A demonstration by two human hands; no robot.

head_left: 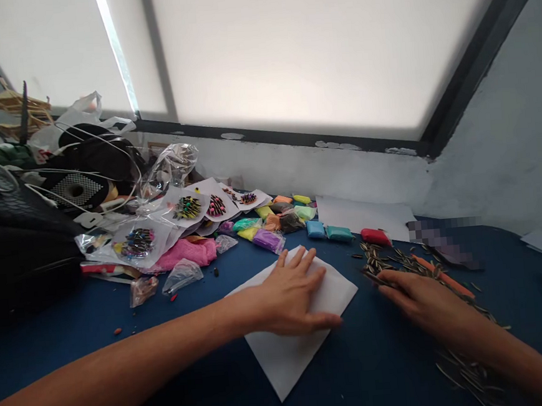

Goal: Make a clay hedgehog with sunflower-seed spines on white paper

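Note:
My left hand (290, 295) lies flat with spread fingers on a white sheet of paper (284, 368), which sits at an angle on the blue table. Part of the paper is hidden beneath the hand and wrist. To the right, my right hand (424, 300) has its thumb and fingers pinched together at the edge of a pile of striped sunflower seeds (373, 259). A dark, thin thing shows at its fingertips, too unclear to name. Beside that hand, an orange stick-like tool (446, 277) rests among scattered seeds. More seeds (472, 378) lie below my right forearm.
Small packets of coloured clay, such as a purple one (268, 241) and a red one (376, 237), line the back. Papers with painted seed clusters (187, 207), a pink cloth (183, 253) and a black bag (21, 247) stand left. A white sheet (366, 214) lies by the wall.

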